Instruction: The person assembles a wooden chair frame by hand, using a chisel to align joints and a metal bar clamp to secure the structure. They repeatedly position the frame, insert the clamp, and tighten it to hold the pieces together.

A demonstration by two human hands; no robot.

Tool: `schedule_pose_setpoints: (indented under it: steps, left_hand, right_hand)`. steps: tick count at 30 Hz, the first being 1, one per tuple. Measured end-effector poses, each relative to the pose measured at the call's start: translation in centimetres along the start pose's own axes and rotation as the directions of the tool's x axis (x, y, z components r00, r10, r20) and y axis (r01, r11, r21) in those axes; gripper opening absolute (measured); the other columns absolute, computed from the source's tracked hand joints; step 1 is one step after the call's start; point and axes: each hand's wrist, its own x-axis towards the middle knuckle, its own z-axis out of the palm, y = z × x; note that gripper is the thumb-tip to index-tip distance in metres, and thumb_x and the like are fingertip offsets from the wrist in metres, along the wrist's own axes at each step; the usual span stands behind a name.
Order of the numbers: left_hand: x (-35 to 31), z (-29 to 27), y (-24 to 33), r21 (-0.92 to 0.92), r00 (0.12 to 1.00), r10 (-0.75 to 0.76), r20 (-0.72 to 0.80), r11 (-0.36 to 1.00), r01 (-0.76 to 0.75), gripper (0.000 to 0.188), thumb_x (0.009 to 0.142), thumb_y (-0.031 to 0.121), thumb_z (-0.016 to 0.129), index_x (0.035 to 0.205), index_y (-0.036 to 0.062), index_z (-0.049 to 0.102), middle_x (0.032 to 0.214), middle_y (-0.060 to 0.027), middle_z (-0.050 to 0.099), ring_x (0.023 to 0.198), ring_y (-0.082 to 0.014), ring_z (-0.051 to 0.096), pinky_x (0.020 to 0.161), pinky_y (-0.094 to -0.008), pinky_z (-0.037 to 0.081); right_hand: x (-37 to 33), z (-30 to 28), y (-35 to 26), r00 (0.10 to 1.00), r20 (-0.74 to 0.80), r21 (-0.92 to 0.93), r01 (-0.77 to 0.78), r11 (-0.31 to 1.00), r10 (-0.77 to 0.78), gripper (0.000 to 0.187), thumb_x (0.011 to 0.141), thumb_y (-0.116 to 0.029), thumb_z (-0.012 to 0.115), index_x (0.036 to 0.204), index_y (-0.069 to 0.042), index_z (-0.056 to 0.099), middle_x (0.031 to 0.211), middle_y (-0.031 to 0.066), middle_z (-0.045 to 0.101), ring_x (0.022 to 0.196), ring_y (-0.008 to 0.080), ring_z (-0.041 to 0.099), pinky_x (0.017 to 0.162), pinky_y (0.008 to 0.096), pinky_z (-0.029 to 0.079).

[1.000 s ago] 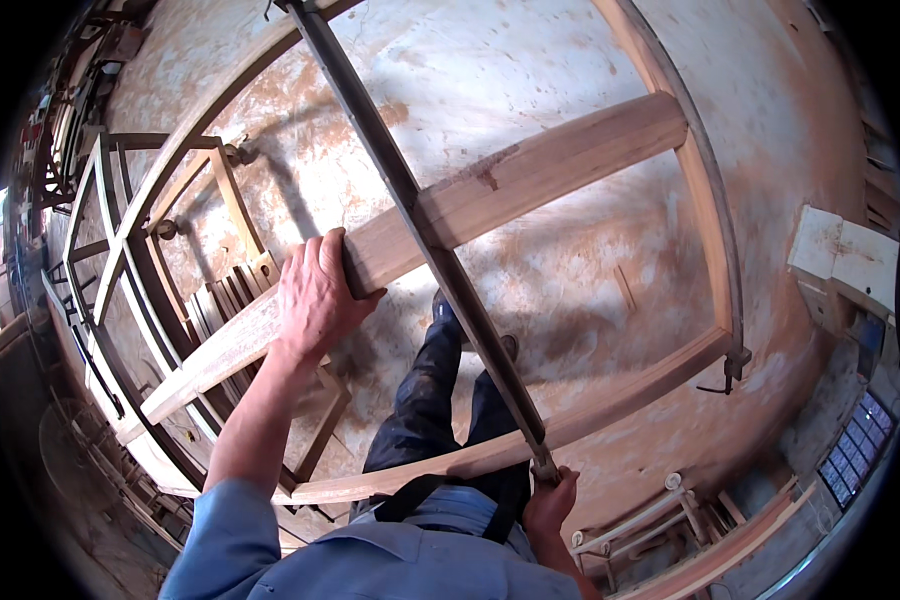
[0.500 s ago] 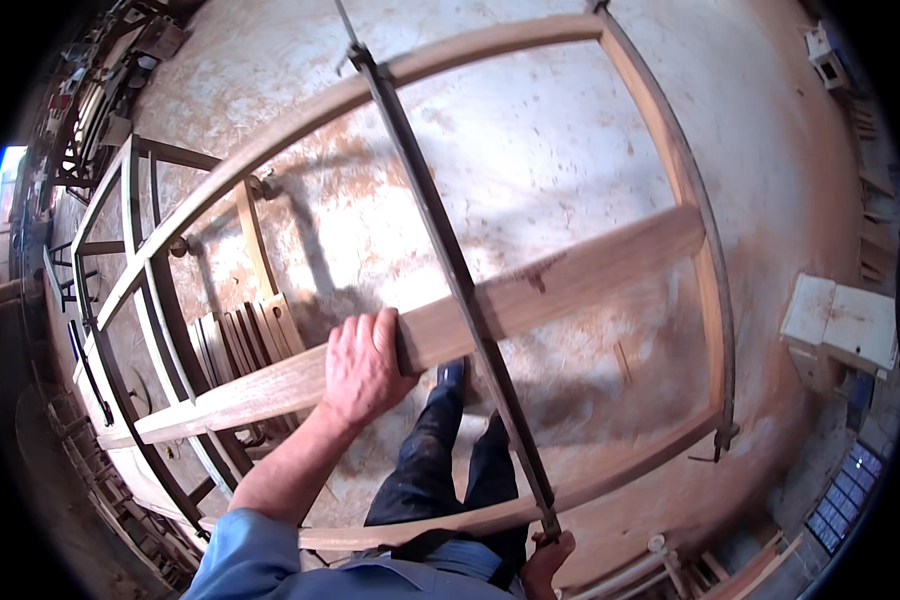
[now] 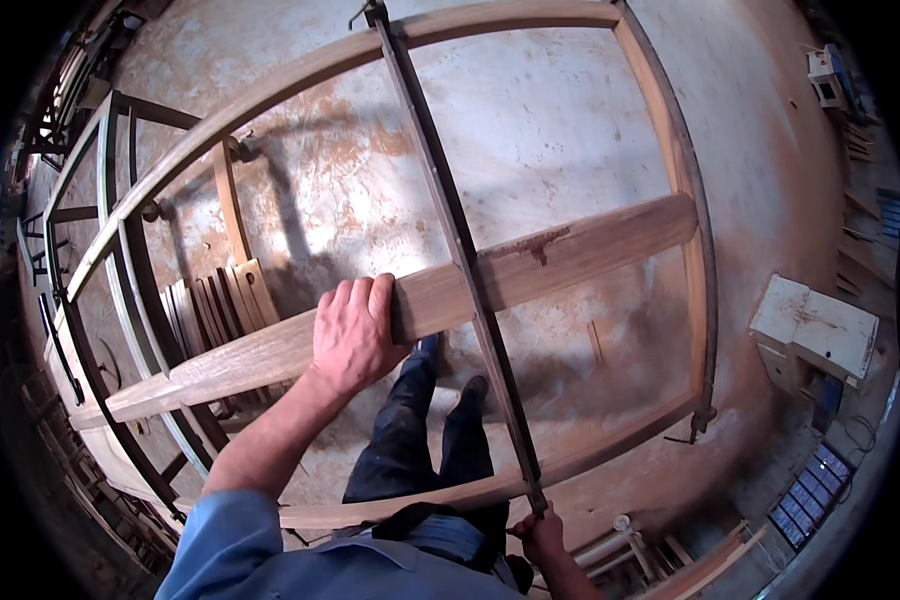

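Note:
A large wooden frame (image 3: 300, 85) spans the view, with a wide wooden board (image 3: 580, 250) running across its middle. My left hand (image 3: 353, 332) lies over that board, left of centre, its fingers curled over the far edge. A long dark bar clamp (image 3: 440, 200) crosses the frame from far rail to near rail and passes over the board. At the clamp's near end, just outside the near rail (image 3: 400, 507), my right hand (image 3: 540, 538) is closed around the clamp's end. Its fingers are partly hidden. Another bar clamp (image 3: 705, 250) runs along the right end of the frame.
More metal bars (image 3: 120, 250) cross the frame at the left. Several upright wooden slats (image 3: 215, 305) stand below it. My legs (image 3: 400, 435) stand under the frame. At the right are a pale box-shaped cabinet (image 3: 815, 325) and a dark grid-like panel (image 3: 812, 495). Timber lies at lower right.
The view has shifted, so the frame sits further left and higher. More of my right hand and forearm shows at the clamp's near end. My left hand keeps its place on the board.

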Motion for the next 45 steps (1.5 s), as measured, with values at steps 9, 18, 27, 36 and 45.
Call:
schedule_pose_setpoints:
  steps: [9,18,27,36,45]
  left_hand:
    - [-0.8,-0.2,0.5,0.016,1.000,-0.014,0.021,1.000,0.014,0.077,0.058,0.033,0.082,0.120,0.0038,0.046,0.102,-0.0139,0.057,0.097,-0.0298,0.055,0.085,-0.0408,0.042]
    - [-9.2,0.7,3.9,0.033,0.937,-0.035,-0.348,0.998,0.049,0.069,0.075,0.027,0.071,0.129,-0.0024,0.040,0.129,-0.0201,0.045,0.123,-0.0351,0.040,0.103,-0.0448,0.033]
    - [-35.9,5.8,7.7,-0.256,0.911,-0.287,-0.297,0.943,0.213,0.051,0.073,0.016,0.068,0.117,-0.0034,0.050,0.120,-0.0193,0.052,0.120,-0.0358,0.044,0.102,-0.0421,0.037]
    - [-52.1,6.5,4.6,-0.235,0.728,-0.580,-0.365,0.814,0.531,0.049,0.074,0.012,0.069,0.118,-0.0011,0.051,0.118,-0.0192,0.053,0.114,-0.0357,0.047,0.099,-0.0416,0.039]
    - [-64.7,10.2,-1.4,-0.419,0.544,-0.813,-0.208,0.576,0.702,0.043,0.079,0.012,0.065,0.119,0.0023,0.053,0.115,-0.0187,0.056,0.110,-0.0348,0.052,0.093,-0.0402,0.043]
  right_hand:
    - [0.4,-1.6,-0.2,0.984,0.162,0.002,-0.072,0.997,0.071,0.038,0.101,-0.039,0.026,0.087,-0.008,0.041,0.057,0.0042,0.037,0.053,0.0237,0.045,0.071,0.0516,0.048]
    - [4.7,-5.5,2.1,0.904,0.412,-0.063,0.154,0.986,-0.115,0.030,0.100,-0.030,0.032,0.095,-0.006,0.049,0.079,0.0107,0.056,0.070,0.0267,0.056,0.065,0.0408,0.048]
    - [3.9,-7.5,2.5,0.835,0.492,0.032,0.267,0.963,-0.247,0.036,0.099,-0.041,0.035,0.095,-0.009,0.050,0.087,0.0129,0.061,0.079,0.0275,0.060,0.074,0.0407,0.051]
    - [5.0,-12.0,7.5,0.848,0.512,-0.216,0.283,0.934,-0.139,0.031,0.099,-0.038,0.041,0.098,-0.008,0.049,0.082,0.0144,0.062,0.071,0.0288,0.062,0.068,0.0403,0.053]
    - [1.6,-2.7,18.1,0.654,0.707,-0.485,0.725,0.489,-0.268,0.029,0.097,-0.026,0.047,0.110,0.000,0.052,0.091,0.0151,0.065,0.079,0.0236,0.064,0.073,0.0333,0.051]
